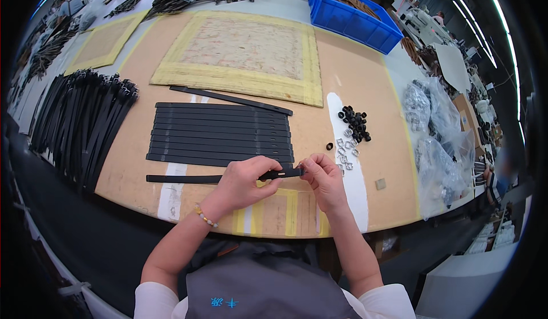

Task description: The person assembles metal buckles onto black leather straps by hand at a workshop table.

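A black strap [182,178] lies crosswise near the table's front edge, its right end lifted a little. My left hand [242,183] is closed on it just short of a pale oblong slot. At the strap's right tip, the fingers of my right hand [324,181] pinch the end; whether they also hold a small part is hidden. Just beyond are several flat black straps [220,132] laid side by side, with one slanted strap [231,100] above them. To the right of my right hand sit loose black rings [358,126] and silver buckles [345,154].
At the left hangs a thick bundle of buckled black straps [80,128]. A yellow-edged board [234,82] lies farther back, near a blue crate [354,25] of brown strips. Clear plastic bags [436,153] line the right side. A small tan square [381,184] lies near them.
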The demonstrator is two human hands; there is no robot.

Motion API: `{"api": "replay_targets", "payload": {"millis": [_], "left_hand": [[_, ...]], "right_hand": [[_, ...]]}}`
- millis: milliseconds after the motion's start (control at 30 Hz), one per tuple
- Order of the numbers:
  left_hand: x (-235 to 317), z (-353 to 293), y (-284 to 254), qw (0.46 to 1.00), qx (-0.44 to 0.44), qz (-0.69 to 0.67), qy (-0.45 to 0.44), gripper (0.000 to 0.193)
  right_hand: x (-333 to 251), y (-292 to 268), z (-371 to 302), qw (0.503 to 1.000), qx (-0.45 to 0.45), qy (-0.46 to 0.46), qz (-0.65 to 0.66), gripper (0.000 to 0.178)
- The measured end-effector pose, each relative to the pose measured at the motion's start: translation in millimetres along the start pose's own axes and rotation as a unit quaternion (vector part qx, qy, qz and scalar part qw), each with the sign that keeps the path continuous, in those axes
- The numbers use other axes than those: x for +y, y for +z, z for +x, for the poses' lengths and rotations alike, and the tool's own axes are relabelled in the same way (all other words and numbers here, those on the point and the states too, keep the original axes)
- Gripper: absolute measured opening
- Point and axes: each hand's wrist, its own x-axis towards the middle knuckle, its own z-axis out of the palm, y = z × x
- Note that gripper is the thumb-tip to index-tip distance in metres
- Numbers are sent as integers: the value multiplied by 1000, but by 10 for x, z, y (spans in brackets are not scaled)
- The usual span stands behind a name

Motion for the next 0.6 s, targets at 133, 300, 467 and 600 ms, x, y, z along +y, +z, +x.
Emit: {"api": "replay_targets", "payload": {"millis": [133,300,467,600], "left_hand": [[-15,-13,7,998,31,54,29,20],[15,3,35,996,32,83,12,19],[-38,-36,29,998,8,51,23,22],[-111,-50,34,1000,-5,13,20,23]], "right_hand": [[85,175,-78,997,65,-39,25,11],[171,327,-176,985,111,-118,-57,15],[131,445,-232,932,37,-233,-277,12],[84,372,-166,922,-23,-220,-317,11]]}}
